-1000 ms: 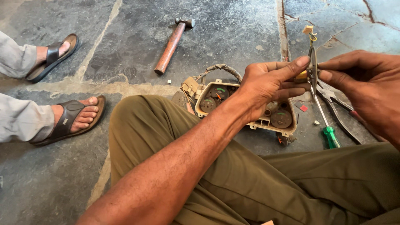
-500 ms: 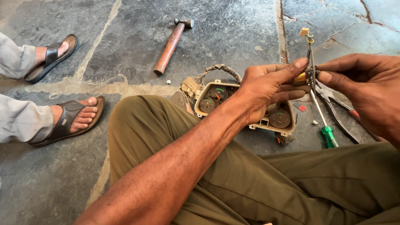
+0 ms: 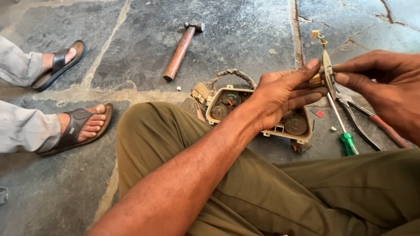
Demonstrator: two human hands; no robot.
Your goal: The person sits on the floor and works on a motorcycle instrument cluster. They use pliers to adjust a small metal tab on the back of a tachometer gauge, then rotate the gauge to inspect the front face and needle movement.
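Note:
My left hand (image 3: 284, 94) and my right hand (image 3: 385, 87) meet above the floor and both pinch a small round metal part (image 3: 326, 74), seen edge-on, with a short wire and a tan plug at its top. Below them on the stone floor lies a beige gauge cluster (image 3: 227, 101) with several round dials and a bundle of wires. My left forearm and knee in olive trousers reach across in front of it, hiding its middle.
A hammer (image 3: 180, 50) with a wooden handle lies on the floor behind the cluster. A green-handled screwdriver (image 3: 345, 137) and red-handled pliers (image 3: 372, 122) lie at the right. Another person's sandalled feet (image 3: 76, 126) rest at the left.
Both hands with the small part have lifted slightly and drifted a little left; the grip is unchanged. Nothing on the floor has moved.

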